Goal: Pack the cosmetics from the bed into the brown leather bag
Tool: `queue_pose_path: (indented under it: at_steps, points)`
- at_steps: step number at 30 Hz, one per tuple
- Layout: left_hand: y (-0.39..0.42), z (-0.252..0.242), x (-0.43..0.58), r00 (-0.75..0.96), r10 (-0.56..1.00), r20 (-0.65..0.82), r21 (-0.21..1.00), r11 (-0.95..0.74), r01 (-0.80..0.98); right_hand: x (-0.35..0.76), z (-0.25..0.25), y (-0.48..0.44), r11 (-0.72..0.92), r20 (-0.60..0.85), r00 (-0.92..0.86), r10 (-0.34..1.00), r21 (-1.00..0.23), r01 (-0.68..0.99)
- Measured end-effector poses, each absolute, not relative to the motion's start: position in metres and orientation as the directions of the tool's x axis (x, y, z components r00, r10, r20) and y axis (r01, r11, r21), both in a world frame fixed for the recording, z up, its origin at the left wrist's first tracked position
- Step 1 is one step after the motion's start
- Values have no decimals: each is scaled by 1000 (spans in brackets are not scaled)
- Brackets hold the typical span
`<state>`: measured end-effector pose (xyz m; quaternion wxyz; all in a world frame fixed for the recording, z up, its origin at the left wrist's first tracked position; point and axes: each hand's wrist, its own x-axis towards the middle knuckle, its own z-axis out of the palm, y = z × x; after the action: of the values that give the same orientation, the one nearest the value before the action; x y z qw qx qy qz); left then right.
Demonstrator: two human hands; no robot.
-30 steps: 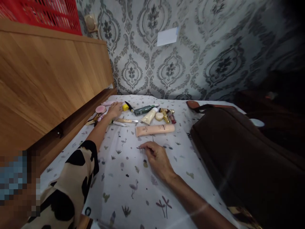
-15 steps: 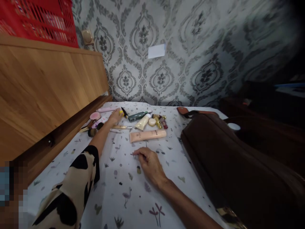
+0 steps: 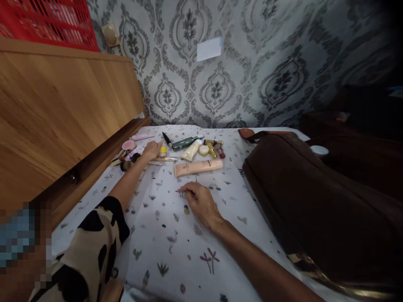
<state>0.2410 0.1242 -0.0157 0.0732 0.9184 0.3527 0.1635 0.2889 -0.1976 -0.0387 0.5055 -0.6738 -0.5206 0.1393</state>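
The yellow-lidded jar [image 3: 163,151] stood just right of my left hand [image 3: 151,150], though I couldn't tell if it was gripped, while my right hand [image 3: 201,203] rested loosely half-open near the peach tube [image 3: 198,167].

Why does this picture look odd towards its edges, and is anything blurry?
In the head view, the right side sinks into shadow; the bag looks stretched, probably by a wide lens; light glints on its gold trim; blocky pixels hide part of the lower left; the peach tube's lettering is unreadable.
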Motion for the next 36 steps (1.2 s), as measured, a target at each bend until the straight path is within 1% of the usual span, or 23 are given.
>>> queue_pose_path:
  at_steps: [4,8,11,13,15,17,20,22,24,27,33,36]
  points:
    - [98,-8,224,743,643,186,276,-760,588,289,-38,-197,33,325,424,845,-823,567]
    - [65,-2,201,793,585,167,317,-794,519,289,-37,-197,32,323,421,848,-822,568]
    - [38,-1,186,881,430,200,313,-880,358,289,-36,-197,28,320,417,851,-820,572]
    - [21,-2,177,918,314,241,278,-929,245,289,-35,-197,24,319,422,849,-820,571]
    - [8,-2,169,924,254,285,233,-954,190,289,-35,-197,26,321,427,845,-823,568]
    - [-1,-2,163,901,281,330,222,-951,215,289,-36,-196,28,322,429,844,-825,564]
    - [-5,-5,160,829,395,396,255,-914,315,290,-38,-195,28,323,426,845,-822,568]
    - [-4,-10,161,802,428,418,281,-900,334,291,-39,-194,30,328,426,843,-820,572]
    - [-4,-15,162,806,425,413,339,-893,297,291,-39,-194,31,333,435,837,-821,570]
    - [-3,-19,159,827,418,376,458,-860,226,291,-38,-193,19,323,457,829,-832,555]
    - [-6,-10,144,869,394,301,520,-831,197,288,-38,-194,-6,269,447,853,-852,524]
    - [-20,-10,145,861,412,300,568,-802,186,286,-39,-194,16,286,399,871,-828,560]
